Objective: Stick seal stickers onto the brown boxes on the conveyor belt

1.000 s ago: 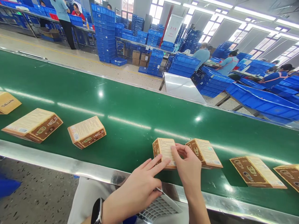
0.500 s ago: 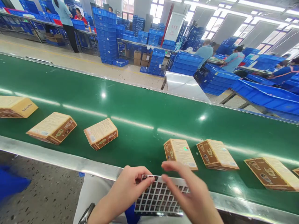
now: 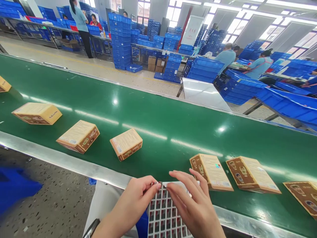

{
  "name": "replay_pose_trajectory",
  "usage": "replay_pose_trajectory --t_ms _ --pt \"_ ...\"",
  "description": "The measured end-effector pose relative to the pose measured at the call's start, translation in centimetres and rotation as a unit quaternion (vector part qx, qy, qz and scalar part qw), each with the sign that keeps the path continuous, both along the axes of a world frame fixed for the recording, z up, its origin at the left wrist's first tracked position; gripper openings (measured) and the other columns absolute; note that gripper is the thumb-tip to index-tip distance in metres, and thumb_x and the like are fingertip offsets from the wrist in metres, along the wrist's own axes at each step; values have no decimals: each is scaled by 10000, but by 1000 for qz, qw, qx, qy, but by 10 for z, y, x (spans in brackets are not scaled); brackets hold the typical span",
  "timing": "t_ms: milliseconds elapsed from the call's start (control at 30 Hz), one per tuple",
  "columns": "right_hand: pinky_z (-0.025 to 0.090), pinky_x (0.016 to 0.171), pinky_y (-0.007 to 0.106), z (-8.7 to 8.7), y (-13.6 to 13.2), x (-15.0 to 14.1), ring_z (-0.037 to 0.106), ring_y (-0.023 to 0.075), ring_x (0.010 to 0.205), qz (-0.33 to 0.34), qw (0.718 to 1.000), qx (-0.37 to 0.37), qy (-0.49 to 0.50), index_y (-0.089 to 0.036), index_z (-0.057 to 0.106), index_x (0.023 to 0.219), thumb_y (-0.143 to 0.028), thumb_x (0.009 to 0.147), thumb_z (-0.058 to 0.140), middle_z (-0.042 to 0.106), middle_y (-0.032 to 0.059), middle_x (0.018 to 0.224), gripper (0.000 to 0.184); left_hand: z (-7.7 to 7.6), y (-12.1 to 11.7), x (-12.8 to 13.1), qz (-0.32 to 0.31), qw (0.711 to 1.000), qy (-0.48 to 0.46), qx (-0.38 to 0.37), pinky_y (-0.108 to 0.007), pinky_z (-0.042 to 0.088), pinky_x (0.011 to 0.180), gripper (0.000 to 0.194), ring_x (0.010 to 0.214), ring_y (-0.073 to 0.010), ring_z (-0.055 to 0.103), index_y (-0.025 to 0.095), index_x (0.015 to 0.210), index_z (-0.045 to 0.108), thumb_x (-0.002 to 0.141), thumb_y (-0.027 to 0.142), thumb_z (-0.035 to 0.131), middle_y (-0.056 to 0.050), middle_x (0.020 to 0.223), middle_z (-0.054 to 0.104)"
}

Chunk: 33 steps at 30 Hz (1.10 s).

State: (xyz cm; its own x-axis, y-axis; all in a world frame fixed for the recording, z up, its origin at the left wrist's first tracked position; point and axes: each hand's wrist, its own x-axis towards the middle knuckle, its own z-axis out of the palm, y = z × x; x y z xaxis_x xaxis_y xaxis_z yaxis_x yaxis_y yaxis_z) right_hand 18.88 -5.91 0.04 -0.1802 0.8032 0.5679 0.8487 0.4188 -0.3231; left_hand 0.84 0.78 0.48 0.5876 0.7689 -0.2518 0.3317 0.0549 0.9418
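Observation:
My left hand pinches the top edge of a sheet of small stickers held upright in front of me. My right hand rests on the same sheet, its fingertips at the top edge beside the left thumb. Just beyond my right hand a tan and brown box lies flat on the green conveyor belt, with a small shiny sticker on its top face. Another such box lies to its right.
More boxes lie along the belt to the left, one at the right edge. A steel rail borders the belt. Stacked blue crates and several seated or standing people fill the hall beyond.
My hands left the box on the belt and came back to the sticker sheet, which is now raised. The view has shifted left, so the boxes appear further right.

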Motion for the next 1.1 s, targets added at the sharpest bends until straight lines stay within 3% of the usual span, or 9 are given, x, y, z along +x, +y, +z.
replay_pose_trajectory --t_ms 67,167,267,400,500,600,700,800,1100 --pt "390 1046 408 3 1 4 684 218 1022 20 999 1 36 -254 634 960 -70 957 531 710 46 1141 212 1 0 -1 5 1000 -5 3 -245 287 561 364 588 -125 372 185 682 510 925 443 424 41 596 435" --pt "534 884 339 4 12 13 704 211 990 9 983 -80 167 -277 650 931 -215 976 585 729 26 1103 100 4 4 -12 -9 1000 13 24 -245 326 568 329 600 -132 424 185 724 546 942 406 440 31 627 477" --pt "579 850 372 0 38 13 725 236 964 -44 918 -192 343 -263 640 1096 -421 1000 550 748 60 1079 205 2 13 -35 -11 990 15 142 -274 450 724 276 805 -182 557 194 759 596 956 346 476 -28 819 603" --pt "536 953 489 -11 82 -4 693 282 1064 12 826 -296 480 -222 511 1351 -597 944 556 710 126 1203 556 -6 29 -66 72 954 32 290 -423 415 1071 285 1278 -273 470 224 780 643 985 335 479 -63 1325 582" --pt "495 1010 504 -15 108 -17 631 295 1187 30 793 -308 524 -241 472 1407 -631 885 633 651 132 1318 672 -10 38 -79 71 959 60 268 -558 284 1185 323 1512 -328 183 225 778 632 1000 389 463 -2 1604 352" --pt "487 1019 487 -12 124 -20 628 300 1189 25 769 -316 556 -255 547 1341 -647 789 739 672 111 1288 704 -11 40 -79 19 978 68 198 -632 199 1203 315 1546 -337 76 222 803 623 1002 392 448 -4 1639 283" --pt "510 975 469 -8 133 -18 639 321 1149 -4 759 -294 582 -228 694 1119 -658 669 813 723 101 1173 633 -11 34 -72 -27 986 52 159 -598 234 1207 278 1547 -326 79 216 800 615 992 349 463 -12 1644 265" --pt "497 981 425 -11 135 -18 609 307 1177 -43 760 -255 597 -217 734 935 -655 642 811 718 89 1173 533 -14 27 -61 -45 988 33 142 -520 321 1194 246 1533 -311 180 209 817 624 989 286 467 -12 1667 182" --pt "566 730 340 -22 119 -31 678 304 988 -146 733 -210 631 -176 699 771 -588 586 816 722 124 1130 467 -19 24 -48 -118 982 11 149 -477 290 1223 185 1533 -276 189 197 791 645 942 161 546 -18 1658 211"
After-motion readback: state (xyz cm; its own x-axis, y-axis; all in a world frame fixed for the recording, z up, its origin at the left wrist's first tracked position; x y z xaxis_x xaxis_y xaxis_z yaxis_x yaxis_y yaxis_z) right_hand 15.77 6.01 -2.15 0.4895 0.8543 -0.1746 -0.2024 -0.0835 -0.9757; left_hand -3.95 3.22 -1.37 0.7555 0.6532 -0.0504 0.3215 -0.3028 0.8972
